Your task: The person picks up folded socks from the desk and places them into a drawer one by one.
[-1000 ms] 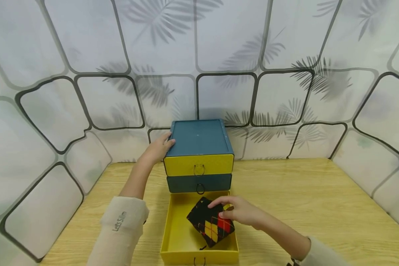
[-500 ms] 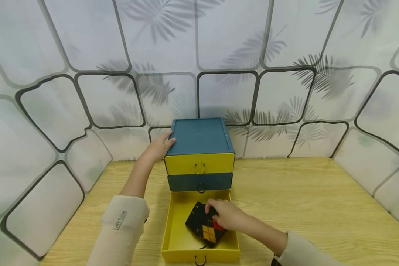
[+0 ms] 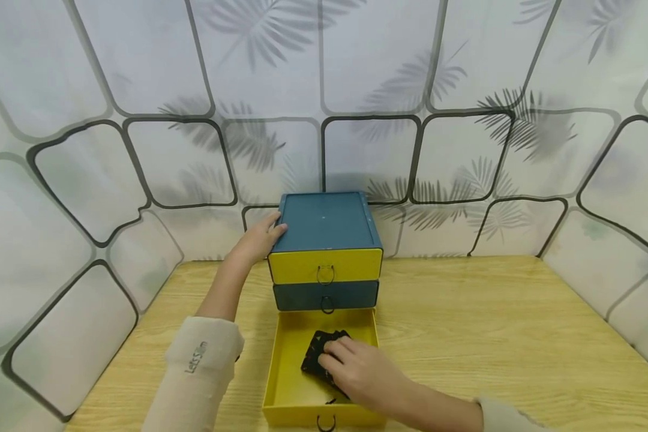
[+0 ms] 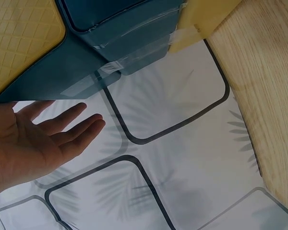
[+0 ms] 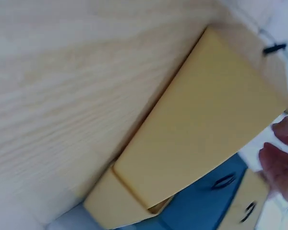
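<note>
A folded black knit cloth, argyle-patterned in the earlier frames, lies in the pulled-out yellow bottom drawer. My right hand reaches over the drawer's right wall and pinches the cloth with curled fingers, covering most of its coloured part. In the right wrist view, part of the right hand shows at the edge, beyond the drawer's outer wall. My left hand rests against the left side of the blue drawer cabinet, thumb at the top edge. The left wrist view shows that hand with its fingers extended.
Above the pulled-out drawer, a blue drawer and a yellow drawer are closed, each with a dark ring pull. The cabinet stands on a wooden table near a patterned wall covering.
My right hand has moved left and turned over the cloth, hiding its red and yellow diamonds. The cloth's visible part has shrunk. My left hand has stayed on the cabinet.
</note>
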Tool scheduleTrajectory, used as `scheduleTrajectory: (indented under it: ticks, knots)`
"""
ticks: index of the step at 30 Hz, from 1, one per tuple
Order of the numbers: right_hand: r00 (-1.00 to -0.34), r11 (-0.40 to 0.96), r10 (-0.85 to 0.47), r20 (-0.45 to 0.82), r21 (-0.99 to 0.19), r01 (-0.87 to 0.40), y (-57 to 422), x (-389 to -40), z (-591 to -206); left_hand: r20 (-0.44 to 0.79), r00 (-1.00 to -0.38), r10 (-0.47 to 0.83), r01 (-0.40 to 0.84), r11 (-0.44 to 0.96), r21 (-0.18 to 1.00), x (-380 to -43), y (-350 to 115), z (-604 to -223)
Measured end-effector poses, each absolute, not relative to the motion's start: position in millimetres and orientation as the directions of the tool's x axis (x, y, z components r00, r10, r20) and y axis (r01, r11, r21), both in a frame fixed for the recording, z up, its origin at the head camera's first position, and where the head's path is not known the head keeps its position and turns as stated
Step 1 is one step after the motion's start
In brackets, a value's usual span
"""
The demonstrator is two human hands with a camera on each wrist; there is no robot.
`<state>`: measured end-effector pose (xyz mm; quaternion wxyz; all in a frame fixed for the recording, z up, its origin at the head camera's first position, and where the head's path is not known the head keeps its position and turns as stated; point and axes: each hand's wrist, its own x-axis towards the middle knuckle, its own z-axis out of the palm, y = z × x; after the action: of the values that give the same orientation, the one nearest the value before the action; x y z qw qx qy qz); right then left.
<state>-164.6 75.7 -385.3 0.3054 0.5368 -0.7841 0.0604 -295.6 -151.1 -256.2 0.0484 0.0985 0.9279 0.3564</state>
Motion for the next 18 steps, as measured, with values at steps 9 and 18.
scheduleTrajectory:
  ticks: [9,18]
  knots:
    - [0.017,0.141,-0.910,0.415,0.348,-0.927,76,-129,-402,-0.020,-0.976,0.217,0.148,0.726,0.671,-295,-151,-255]
    - [-0.091,0.247,-0.910,0.405,0.352,-0.903,75,-114,-413,0.005,-0.972,0.233,0.174,0.710,0.683,-293,-150,-255]
